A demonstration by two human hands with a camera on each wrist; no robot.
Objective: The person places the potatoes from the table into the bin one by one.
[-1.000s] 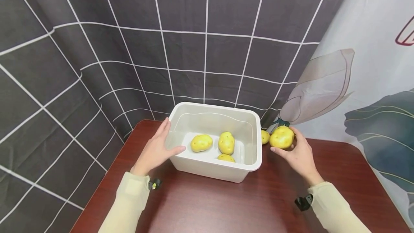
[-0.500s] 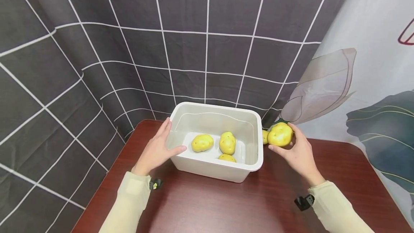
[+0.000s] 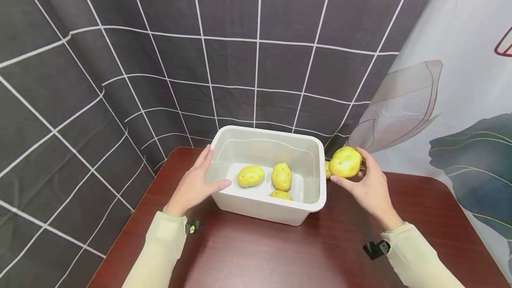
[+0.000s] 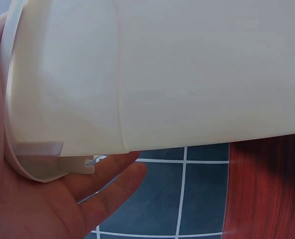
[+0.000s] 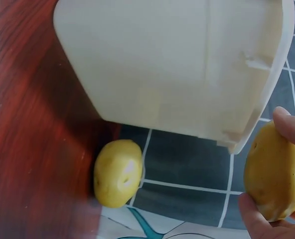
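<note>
An off-white plastic bin [image 3: 264,211] stands on the table with yellow potatoes inside: one on the left [image 3: 250,176], one on the right [image 3: 282,177], and a partly hidden one [image 3: 281,195] by the front wall. My left hand [image 3: 194,186] rests at the bin's left front corner, fingers extended along its side and thumb near the front rim. To the right of the bin, my right hand [image 3: 372,186] holds a potato [image 3: 345,162] between thumb and fingers, raised above the table. Another potato [image 5: 118,173] lies on the table beside the bin, mostly hidden in the head view.
The reddish-brown wooden table [image 3: 256,257] extends in front and to both sides. A dark curtain with white grid lines [image 3: 280,66] hangs behind and on the left. At the right hangs a pale curtain [image 3: 416,146] with a leaf print.
My right hand has lifted the potato slightly and shifted it a little left, closer to the bin. It now covers more of the potato on the table. The left hand stays in place.
</note>
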